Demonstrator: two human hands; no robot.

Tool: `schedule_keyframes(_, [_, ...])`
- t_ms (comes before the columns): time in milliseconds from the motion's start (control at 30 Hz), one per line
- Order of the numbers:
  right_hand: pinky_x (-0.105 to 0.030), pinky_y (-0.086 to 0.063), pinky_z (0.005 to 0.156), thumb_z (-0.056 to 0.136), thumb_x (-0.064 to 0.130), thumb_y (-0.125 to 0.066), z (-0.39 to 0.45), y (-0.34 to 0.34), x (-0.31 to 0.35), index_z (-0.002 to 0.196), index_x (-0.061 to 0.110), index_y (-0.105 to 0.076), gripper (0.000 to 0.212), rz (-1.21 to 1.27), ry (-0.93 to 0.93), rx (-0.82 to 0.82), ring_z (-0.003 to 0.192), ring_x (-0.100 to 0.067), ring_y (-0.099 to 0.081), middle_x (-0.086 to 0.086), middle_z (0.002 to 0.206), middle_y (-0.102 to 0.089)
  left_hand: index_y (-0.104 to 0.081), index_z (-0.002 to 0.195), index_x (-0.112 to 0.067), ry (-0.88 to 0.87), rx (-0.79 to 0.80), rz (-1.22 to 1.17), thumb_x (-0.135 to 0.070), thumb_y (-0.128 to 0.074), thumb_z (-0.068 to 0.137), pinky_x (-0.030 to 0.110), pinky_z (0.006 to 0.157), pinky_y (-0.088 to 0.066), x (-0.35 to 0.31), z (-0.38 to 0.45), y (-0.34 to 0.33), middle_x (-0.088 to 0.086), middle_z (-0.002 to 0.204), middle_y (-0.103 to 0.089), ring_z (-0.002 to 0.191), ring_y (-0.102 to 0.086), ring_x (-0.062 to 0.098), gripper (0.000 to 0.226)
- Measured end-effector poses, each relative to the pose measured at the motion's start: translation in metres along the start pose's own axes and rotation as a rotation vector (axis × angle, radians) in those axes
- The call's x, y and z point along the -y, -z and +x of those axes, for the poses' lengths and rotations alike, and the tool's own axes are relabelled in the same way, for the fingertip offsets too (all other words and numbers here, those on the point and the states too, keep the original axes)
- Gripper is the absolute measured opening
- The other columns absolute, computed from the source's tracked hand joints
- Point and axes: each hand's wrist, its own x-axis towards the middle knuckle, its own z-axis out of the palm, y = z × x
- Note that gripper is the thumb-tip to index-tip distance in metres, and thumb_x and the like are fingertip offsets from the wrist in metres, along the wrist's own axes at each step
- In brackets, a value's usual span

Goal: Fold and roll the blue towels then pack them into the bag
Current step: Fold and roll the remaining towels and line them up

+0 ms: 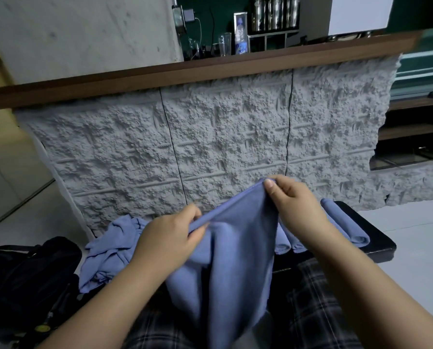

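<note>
A blue towel (233, 260) hangs in front of me over my lap. My left hand (170, 238) pinches its top edge at the lower left. My right hand (293, 202) pinches the same edge higher up, at the corner. A loose heap of blue towels (112, 250) lies to the left. Several rolled blue towels (343, 222) lie on a black bench (379, 243) to the right, partly hidden by my right arm. A black bag (26, 275) sits on the floor at the far left.
A rough grey stone counter front (223, 147) with a wooden top (210, 69) stands close ahead. Bottles, a glass and steel canisters stand on it. Pale floor tiles lie at left and right. My checked trousers (308, 298) fill the bottom.
</note>
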Motion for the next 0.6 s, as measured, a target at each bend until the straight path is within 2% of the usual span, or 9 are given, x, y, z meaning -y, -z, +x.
schedule_keyframes(167, [-0.029, -0.038, 0.076, 0.1, 0.024, -0.043, 0.021, 0.021, -0.029, 0.103, 0.008, -0.065, 0.027, -0.044, -0.2, -0.161, 0.094, -0.02, -0.057, -0.009, 0.097, -0.066, -0.043, 0.074, -0.021, -0.021, 0.135, 0.296, -0.044, -0.042, 0.069, 0.025, 0.029, -0.037, 0.048, -0.01, -0.002, 0.002, 0.04, -0.051, 0.031, -0.05, 0.027, 0.023])
schedule_keyframes(200, [-0.029, -0.036, 0.074, 0.101, 0.024, -0.043, 0.023, 0.026, -0.032, 0.103, 0.006, -0.064, 0.028, -0.07, -0.218, -0.184, 0.093, -0.022, -0.056, -0.012, 0.098, -0.065, -0.045, 0.076, -0.02, -0.021, 0.14, 0.342, -0.046, -0.045, 0.069, 0.023, 0.03, -0.034, 0.056, -0.011, 0.001, 0.004, 0.04, -0.05, 0.029, -0.049, 0.026, 0.027])
schedule_keyframes(267, [-0.031, -0.035, 0.067, 0.101, 0.024, -0.043, 0.026, 0.032, -0.037, 0.091, 0.005, -0.063, 0.029, -0.116, -0.227, -0.17, 0.087, -0.027, -0.055, -0.017, 0.091, -0.063, -0.044, 0.082, -0.016, -0.023, 0.129, 0.392, -0.054, -0.053, 0.068, 0.014, 0.035, -0.017, 0.067, -0.014, 0.009, 0.0, 0.037, -0.047, 0.026, -0.045, 0.023, 0.042])
schedule_keyframes(333, [-0.033, -0.036, 0.065, 0.1, 0.023, -0.043, 0.026, 0.032, -0.037, 0.086, 0.004, -0.061, 0.03, -0.134, -0.216, -0.15, 0.088, -0.031, -0.056, -0.02, 0.088, -0.062, -0.044, 0.088, -0.012, -0.03, 0.116, 0.397, -0.06, -0.051, 0.077, 0.011, 0.039, -0.006, 0.068, -0.013, 0.018, -0.003, 0.034, -0.043, 0.024, -0.042, 0.02, 0.049])
schedule_keyframes(400, [-0.04, -0.044, 0.079, 0.101, 0.023, -0.043, 0.026, 0.027, -0.036, 0.1, -0.005, -0.061, 0.034, -0.106, -0.238, -0.174, 0.103, -0.037, -0.055, -0.027, 0.104, -0.062, -0.046, 0.093, -0.009, -0.057, 0.09, 0.419, -0.055, -0.053, 0.08, 0.012, 0.033, -0.015, 0.069, -0.012, 0.022, -0.001, 0.032, -0.042, 0.023, -0.042, 0.022, 0.047])
schedule_keyframes(433, [-0.043, -0.044, 0.086, 0.101, 0.024, -0.043, 0.025, 0.026, -0.035, 0.105, -0.007, -0.06, 0.036, -0.091, -0.252, -0.186, 0.108, -0.037, -0.054, -0.028, 0.109, -0.06, -0.047, 0.094, -0.009, -0.068, 0.088, 0.433, -0.049, -0.064, 0.077, 0.015, 0.03, -0.02, 0.069, -0.011, 0.023, 0.001, 0.032, -0.042, 0.023, -0.042, 0.024, 0.047])
schedule_keyframes(467, [-0.042, -0.044, 0.086, 0.101, 0.024, -0.042, 0.025, 0.025, -0.034, 0.106, -0.007, -0.059, 0.036, -0.078, -0.253, -0.195, 0.108, -0.037, -0.053, -0.028, 0.109, -0.06, -0.047, 0.095, -0.01, -0.063, 0.086, 0.443, -0.042, -0.078, 0.068, 0.018, 0.029, -0.024, 0.072, -0.011, 0.022, 0.003, 0.031, -0.042, 0.023, -0.042, 0.025, 0.051])
schedule_keyframes(533, [-0.035, -0.04, 0.071, 0.101, 0.024, -0.042, 0.025, 0.024, -0.033, 0.099, -0.006, -0.06, 0.035, -0.074, -0.242, -0.208, 0.095, -0.033, -0.056, -0.024, 0.096, -0.061, -0.048, 0.096, -0.015, -0.043, 0.102, 0.449, -0.031, -0.089, 0.054, 0.021, 0.029, -0.029, 0.076, -0.011, 0.02, 0.006, 0.033, -0.046, 0.024, -0.045, 0.026, 0.06])
schedule_keyframes(600, [-0.034, -0.036, 0.065, 0.101, 0.025, -0.042, 0.025, 0.022, -0.032, 0.091, -0.003, -0.058, 0.034, -0.086, -0.219, -0.219, 0.082, -0.022, -0.049, -0.015, 0.084, -0.055, -0.051, 0.106, -0.018, 0.033, 0.088, 0.444, -0.034, -0.08, 0.069, 0.028, 0.036, -0.039, 0.074, -0.008, 0.022, 0.009, 0.049, -0.06, 0.042, -0.058, 0.029, 0.049])
